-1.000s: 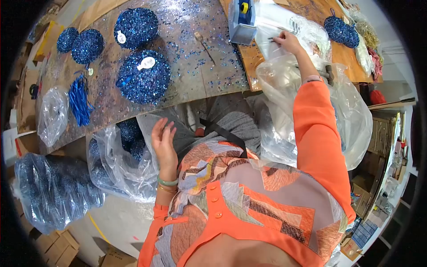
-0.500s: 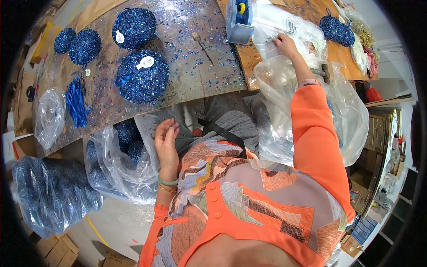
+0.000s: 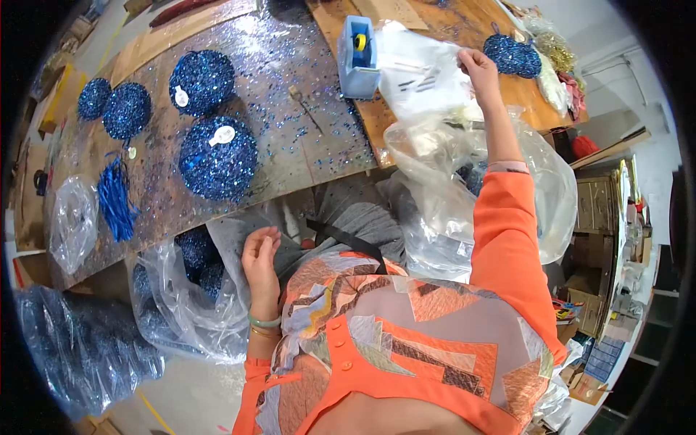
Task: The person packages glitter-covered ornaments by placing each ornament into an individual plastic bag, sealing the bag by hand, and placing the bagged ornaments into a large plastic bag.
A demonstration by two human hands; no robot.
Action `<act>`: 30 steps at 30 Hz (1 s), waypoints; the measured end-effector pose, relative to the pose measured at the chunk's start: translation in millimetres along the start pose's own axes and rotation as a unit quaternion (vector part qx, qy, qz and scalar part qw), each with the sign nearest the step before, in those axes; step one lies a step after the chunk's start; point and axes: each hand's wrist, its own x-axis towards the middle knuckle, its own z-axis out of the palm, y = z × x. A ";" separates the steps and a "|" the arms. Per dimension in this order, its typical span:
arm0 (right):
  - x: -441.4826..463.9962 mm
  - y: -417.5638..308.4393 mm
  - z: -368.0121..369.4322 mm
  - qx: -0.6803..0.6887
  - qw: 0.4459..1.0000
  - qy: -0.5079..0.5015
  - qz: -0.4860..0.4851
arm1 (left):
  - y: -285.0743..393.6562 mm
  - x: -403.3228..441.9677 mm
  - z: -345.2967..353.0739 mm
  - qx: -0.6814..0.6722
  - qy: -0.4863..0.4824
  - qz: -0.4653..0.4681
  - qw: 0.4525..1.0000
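My right hand (image 3: 479, 69) pinches the right edge of a clear plastic bag (image 3: 420, 76) lying on the orange-brown table. A blue tape dispenser (image 3: 359, 65) with a yellow core stands to the left of that bag. My left hand (image 3: 261, 254) hangs in front of my lap with its fingers curled; whether it holds anything is too small to tell. Two large blue glitter balls with white tags, an upper one (image 3: 203, 80) and a lower one (image 3: 217, 163), rest on the glitter-strewn table (image 3: 283, 156). Blue ribbons (image 3: 116, 203) lie left of them.
Smaller glitter balls (image 3: 126, 110) and a brush (image 3: 306, 109) lie on the left table. An open plastic bag of blue balls (image 3: 196, 312) hangs below its edge, beside a wrapped bundle (image 3: 87, 348). A large clear bag (image 3: 551, 210) stands at the right.
The view has shifted, so the tables sit lower and further left. My right hand has moved to the right edge of the plastic, which now lies flatter. My left hand stays near my lap.
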 end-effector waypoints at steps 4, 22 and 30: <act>-12.8 -74.1 -6.0 0.104 0.994 0.005 -0.010 | 9.0 6.5 16.2 0.030 -0.055 0.020 0.998; -81.9 -171.0 100.9 0.388 0.901 -0.188 0.045 | 111.3 32.4 135.4 -0.029 -0.381 0.154 0.911; -119.0 -191.1 136.0 0.354 0.918 -0.162 0.075 | 120.9 38.5 116.2 -0.062 -0.186 0.188 0.962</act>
